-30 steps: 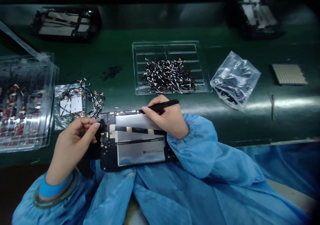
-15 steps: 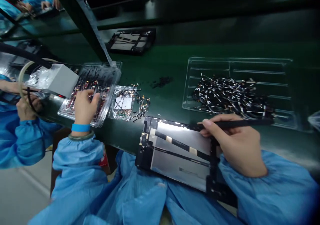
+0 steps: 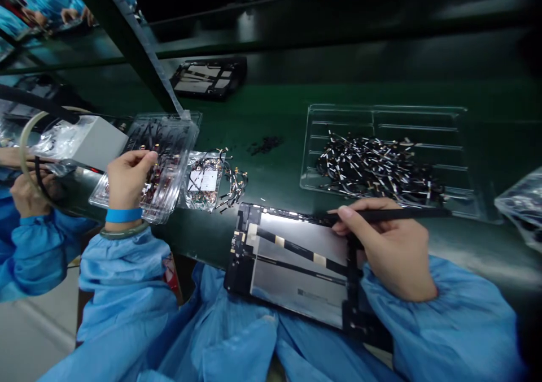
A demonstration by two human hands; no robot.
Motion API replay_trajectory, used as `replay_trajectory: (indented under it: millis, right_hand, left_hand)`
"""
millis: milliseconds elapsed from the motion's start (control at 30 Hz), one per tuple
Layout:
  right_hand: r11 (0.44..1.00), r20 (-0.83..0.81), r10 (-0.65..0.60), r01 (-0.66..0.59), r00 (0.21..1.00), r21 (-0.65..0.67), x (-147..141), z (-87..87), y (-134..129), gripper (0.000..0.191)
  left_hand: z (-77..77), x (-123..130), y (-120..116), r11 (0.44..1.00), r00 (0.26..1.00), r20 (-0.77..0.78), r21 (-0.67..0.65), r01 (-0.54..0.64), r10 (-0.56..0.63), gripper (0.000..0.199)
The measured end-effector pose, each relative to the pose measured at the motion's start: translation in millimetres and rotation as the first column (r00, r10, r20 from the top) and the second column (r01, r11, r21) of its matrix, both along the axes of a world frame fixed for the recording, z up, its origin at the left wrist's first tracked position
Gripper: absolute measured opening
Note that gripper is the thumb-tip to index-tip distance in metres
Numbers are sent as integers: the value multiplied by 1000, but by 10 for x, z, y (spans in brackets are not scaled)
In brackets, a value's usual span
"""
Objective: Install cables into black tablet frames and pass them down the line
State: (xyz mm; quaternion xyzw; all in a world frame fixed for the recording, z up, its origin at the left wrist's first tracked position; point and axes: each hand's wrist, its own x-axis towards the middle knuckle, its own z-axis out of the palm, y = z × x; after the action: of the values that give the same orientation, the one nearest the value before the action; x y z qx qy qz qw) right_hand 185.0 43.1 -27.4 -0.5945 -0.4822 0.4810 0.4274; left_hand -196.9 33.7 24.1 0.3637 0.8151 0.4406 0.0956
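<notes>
My left hand is above the clear tray of small red and black parts, its thumb and index finger pinched together at the end of a dark strip. My right hand holds a black pen-like tool, its tip pointing left above the upper edge of an opened tablet. The tablet lies at the front edge of the table, showing a silver plate crossed by black ribbon cables. A plastic bag with a white label and loose short cables sit between the tray and the tablet.
Behind my right hand, a clear tray holds a heap of black cables. Another opened device lies at the back. A dark pile sits mid-table. At left are a white box and a co-worker's hands. A plastic bag lies far right.
My left hand has moved slightly left, and its thumb and index finger have closed from apart into a pinch. My right hand still holds the tool over the tablet. The view has shifted slightly.
</notes>
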Motion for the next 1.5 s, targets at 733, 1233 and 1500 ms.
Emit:
replay_trajectory:
  millis: [733,1233,1500]
  right_hand:
    - [780,533,371,-567,761,267,-132,361,-12,27]
    - [572,779,182,-709,600,412,-205,256,-199,25]
    - [572,805,-33,-650,592,501,-285,178,-194,30]
  left_hand:
    - [-168,1807,-294,557,311,750,92,825,-583,36]
    - [-190,1865,-335,637,605,391,-59,769,-694,26]
    - [-249,1921,-414,644,645,-1,-70,762,-764,23]
